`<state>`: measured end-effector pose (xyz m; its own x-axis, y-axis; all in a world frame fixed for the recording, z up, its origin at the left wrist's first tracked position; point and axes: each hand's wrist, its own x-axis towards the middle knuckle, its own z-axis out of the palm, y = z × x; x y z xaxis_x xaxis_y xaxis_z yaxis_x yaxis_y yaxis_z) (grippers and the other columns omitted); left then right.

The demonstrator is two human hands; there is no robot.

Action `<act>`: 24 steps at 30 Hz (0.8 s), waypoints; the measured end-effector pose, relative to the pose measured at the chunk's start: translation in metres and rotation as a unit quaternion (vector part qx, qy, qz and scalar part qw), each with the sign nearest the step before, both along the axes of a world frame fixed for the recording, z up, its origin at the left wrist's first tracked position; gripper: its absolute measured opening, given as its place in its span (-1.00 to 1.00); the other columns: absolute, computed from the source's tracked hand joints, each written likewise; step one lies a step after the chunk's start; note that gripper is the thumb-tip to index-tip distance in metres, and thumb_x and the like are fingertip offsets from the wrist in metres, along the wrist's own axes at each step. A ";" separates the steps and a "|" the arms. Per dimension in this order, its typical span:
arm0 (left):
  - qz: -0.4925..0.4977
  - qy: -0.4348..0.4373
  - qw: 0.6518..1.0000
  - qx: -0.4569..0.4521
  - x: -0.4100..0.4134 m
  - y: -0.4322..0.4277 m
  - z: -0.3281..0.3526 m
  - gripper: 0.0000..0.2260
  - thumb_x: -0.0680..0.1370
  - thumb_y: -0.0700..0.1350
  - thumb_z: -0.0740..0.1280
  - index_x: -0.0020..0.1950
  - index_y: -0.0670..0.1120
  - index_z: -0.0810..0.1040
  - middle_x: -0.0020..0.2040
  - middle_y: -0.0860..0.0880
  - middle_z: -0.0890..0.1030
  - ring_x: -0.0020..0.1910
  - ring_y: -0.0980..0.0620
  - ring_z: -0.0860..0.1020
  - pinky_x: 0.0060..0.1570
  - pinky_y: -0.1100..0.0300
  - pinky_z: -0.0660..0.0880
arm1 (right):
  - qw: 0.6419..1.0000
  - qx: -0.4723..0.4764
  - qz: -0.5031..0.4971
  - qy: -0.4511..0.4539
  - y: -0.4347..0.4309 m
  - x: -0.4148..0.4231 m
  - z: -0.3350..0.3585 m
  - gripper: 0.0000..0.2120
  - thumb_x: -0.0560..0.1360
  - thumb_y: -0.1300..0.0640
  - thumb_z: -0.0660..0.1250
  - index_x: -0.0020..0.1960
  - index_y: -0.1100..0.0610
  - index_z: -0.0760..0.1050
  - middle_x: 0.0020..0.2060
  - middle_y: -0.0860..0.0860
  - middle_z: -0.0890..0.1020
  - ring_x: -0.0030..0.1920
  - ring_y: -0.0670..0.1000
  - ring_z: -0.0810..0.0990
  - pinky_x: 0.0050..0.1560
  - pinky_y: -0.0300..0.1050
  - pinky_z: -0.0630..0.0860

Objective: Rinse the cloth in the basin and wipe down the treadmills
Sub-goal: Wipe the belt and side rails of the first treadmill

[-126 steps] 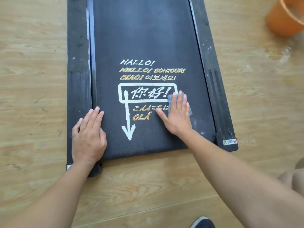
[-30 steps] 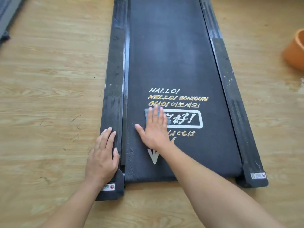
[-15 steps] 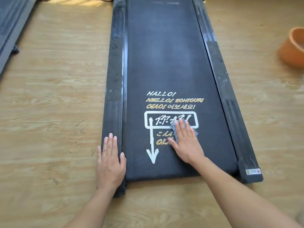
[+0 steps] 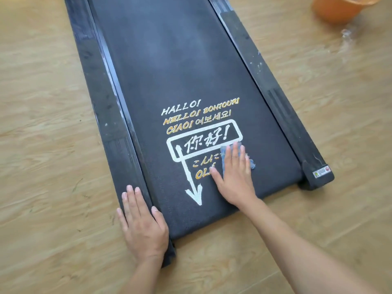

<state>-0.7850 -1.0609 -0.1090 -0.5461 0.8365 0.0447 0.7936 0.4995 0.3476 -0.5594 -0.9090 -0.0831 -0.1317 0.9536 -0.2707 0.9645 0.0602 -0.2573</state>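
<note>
We press the cloth [image 4: 251,164] flat under our right hand [image 4: 235,179], fingers straight, at the near end of the treadmill [image 4: 180,60]. Our left hand [image 4: 142,225] rests flat on the rail [image 4: 106,115]. Wiping is underway (basin [image 4: 339,7] far right); rails likely remain.

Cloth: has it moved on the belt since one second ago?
Yes. The cloth went right, from the left end of the white box to its right corner.
</note>
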 end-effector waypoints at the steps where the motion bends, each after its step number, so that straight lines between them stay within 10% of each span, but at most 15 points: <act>1: 0.001 -0.001 1.000 -0.001 0.000 -0.001 0.000 -0.40 0.64 -0.07 0.08 0.69 -0.20 0.22 0.74 -0.11 0.16 0.71 -0.14 0.16 0.66 -0.19 0.08 | 0.999 0.002 0.037 0.002 -0.017 -0.027 -0.001 -0.16 0.66 -0.34 -0.05 0.68 0.15 -0.30 0.64 0.08 -0.35 0.62 0.10 -0.42 0.63 0.13 -0.29; 10: -0.008 0.002 1.000 0.009 -0.006 -0.004 -0.005 -0.42 0.66 -0.11 0.05 0.70 -0.20 0.20 0.74 -0.11 0.14 0.72 -0.15 0.13 0.65 -0.26 0.09 | 0.956 0.047 0.287 -0.032 -0.035 -0.048 -0.012 -0.21 0.67 -0.34 0.00 0.70 0.10 -0.11 0.69 0.03 -0.12 0.67 0.09 -0.21 0.65 0.13 -0.02; 16: -0.010 -0.004 1.000 0.019 0.002 -0.001 -0.004 -0.42 0.66 -0.11 0.05 0.70 -0.20 0.19 0.74 -0.12 0.15 0.72 -0.15 0.12 0.67 -0.23 0.06 | 0.998 0.010 -0.035 -0.047 0.040 0.128 -0.002 -0.16 0.62 -0.41 -0.12 0.69 0.06 -0.25 0.68 -0.04 -0.20 0.67 -0.01 -0.25 0.66 0.15 -0.06; 24: -0.010 0.018 1.000 0.013 0.000 -0.003 -0.003 -0.43 0.67 -0.12 0.05 0.70 -0.20 0.18 0.74 -0.10 0.14 0.72 -0.14 0.13 0.67 -0.21 0.08 | 0.993 0.027 -0.112 -0.035 0.005 0.086 -0.013 -0.10 0.63 -0.42 -0.10 0.68 0.20 -0.22 0.68 0.09 -0.20 0.66 0.07 -0.29 0.65 0.19 -0.15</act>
